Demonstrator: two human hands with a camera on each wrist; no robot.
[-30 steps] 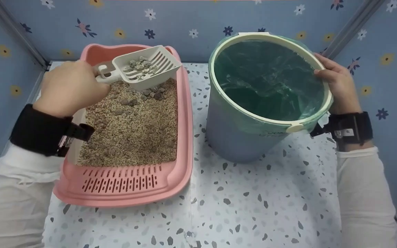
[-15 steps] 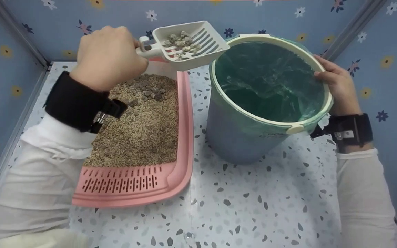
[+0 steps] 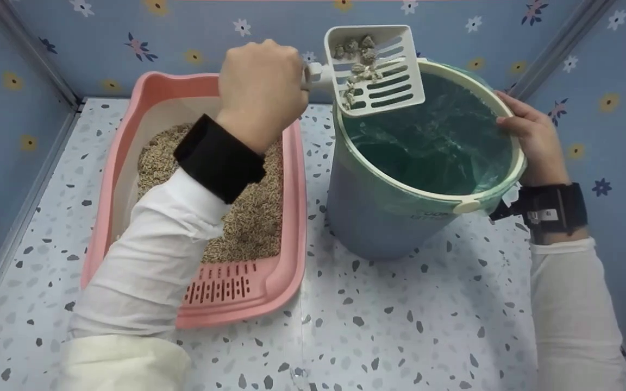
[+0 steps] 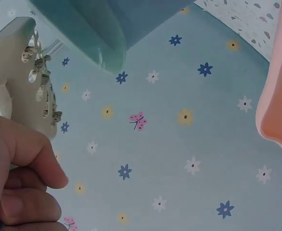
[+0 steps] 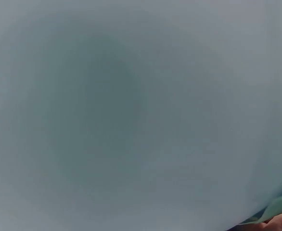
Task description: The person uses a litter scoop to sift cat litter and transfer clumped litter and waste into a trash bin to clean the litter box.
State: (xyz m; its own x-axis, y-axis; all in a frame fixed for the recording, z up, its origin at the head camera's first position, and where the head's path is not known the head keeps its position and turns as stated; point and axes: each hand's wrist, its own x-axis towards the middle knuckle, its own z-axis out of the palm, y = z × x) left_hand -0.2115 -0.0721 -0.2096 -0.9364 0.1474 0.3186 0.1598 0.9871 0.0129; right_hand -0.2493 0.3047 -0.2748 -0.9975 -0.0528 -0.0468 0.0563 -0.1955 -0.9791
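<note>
My left hand (image 3: 263,89) grips the handle of a white slotted litter scoop (image 3: 406,68), which is tilted over the left rim of a trash bin. Grey litter clumps (image 3: 366,57) lie in the scoop toward its handle side. In the left wrist view the left hand (image 4: 23,178) has curled fingers, and the scoop (image 4: 17,67) shows clumps poking at its slots. On the right, my right hand (image 3: 536,138) holds the rim of the blue-grey trash bin (image 3: 383,222), thumb on the inside. A green bag (image 3: 438,157) lines the bin. Bin wall fills the right wrist view.
A pink litter box (image 3: 291,217) with pellet litter (image 3: 253,217) stands left of the bin, partly hidden by my left arm. Both sit on a speckled white surface (image 3: 367,326). Flower-patterned panels (image 3: 182,32) close off the back and sides.
My left hand has carried the scoop of clumps up and right, from above the litter box to over the bin's left rim, tilting it. The right hand has stayed on the rim.
</note>
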